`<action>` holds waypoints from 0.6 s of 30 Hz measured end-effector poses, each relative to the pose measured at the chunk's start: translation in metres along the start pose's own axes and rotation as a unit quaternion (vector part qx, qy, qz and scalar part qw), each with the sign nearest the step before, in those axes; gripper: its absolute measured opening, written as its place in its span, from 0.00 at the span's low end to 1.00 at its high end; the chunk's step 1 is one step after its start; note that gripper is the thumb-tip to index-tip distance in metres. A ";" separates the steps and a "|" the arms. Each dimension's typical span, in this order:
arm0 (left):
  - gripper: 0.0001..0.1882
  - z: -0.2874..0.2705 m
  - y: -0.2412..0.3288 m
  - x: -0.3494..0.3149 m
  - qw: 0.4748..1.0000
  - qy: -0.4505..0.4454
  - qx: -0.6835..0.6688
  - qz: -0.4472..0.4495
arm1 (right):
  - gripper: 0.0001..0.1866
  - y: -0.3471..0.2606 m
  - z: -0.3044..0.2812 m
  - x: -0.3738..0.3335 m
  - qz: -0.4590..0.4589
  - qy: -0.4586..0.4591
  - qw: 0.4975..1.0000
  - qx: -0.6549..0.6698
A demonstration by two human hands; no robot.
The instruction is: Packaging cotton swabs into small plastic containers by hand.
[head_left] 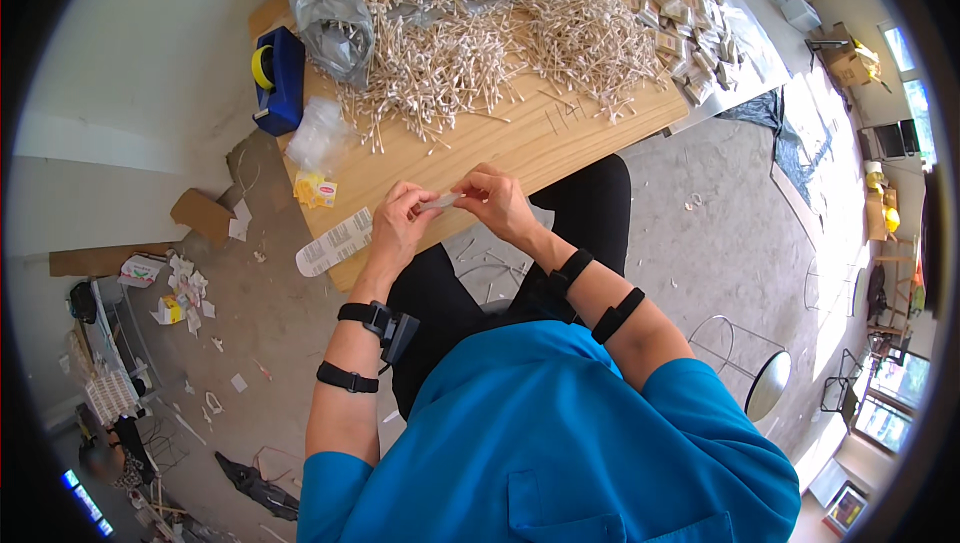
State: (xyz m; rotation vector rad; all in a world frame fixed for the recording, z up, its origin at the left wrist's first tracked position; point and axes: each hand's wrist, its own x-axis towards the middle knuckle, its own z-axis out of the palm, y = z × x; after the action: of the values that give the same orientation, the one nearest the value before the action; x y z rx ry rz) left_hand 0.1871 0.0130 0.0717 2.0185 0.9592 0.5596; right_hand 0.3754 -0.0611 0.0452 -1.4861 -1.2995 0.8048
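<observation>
Over the near edge of the wooden table, my left hand [400, 220] and my right hand [499, 205] meet, fingers closed in a pinch. Between them is a small whitish piece [440, 201], thin and pale; its exact kind does not show. A strip of printed white labels [335, 245] lies beside my left hand, partly over the table edge. Beyond it are some small yellow-and-white cards [314, 190] and a heap of see-through plastic bags [320, 133]. Loose cotton swabs [440, 68] form a large pile further back.
A blue tape dispenser [281, 83] stands at the table's left edge. Behind the swabs lies a grey plastic bag [335, 13]. Many small packs [690, 28] are heaped at the far right. A round stool [767, 385] and scattered paper scraps [186, 288] are on the floor.
</observation>
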 end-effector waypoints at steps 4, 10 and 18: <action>0.09 0.004 0.001 0.001 0.999 0.002 -0.037 -0.025 | 0.10 0.001 -0.002 0.000 0.015 0.007 1.000 0.009; 0.06 0.004 -0.001 -0.001 0.997 0.029 -0.067 -0.018 | 0.08 -0.004 0.000 0.004 0.014 -0.004 1.000 -0.018; 0.04 0.004 -0.002 0.000 0.996 0.034 -0.073 -0.044 | 0.08 -0.002 0.000 0.013 0.132 -0.037 0.990 0.023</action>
State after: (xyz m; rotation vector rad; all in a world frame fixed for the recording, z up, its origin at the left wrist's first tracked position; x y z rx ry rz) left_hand 0.1896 0.0119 0.0678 1.8293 1.0132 0.6358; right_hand 0.3778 -0.0482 0.0482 -1.6253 -1.1439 1.0631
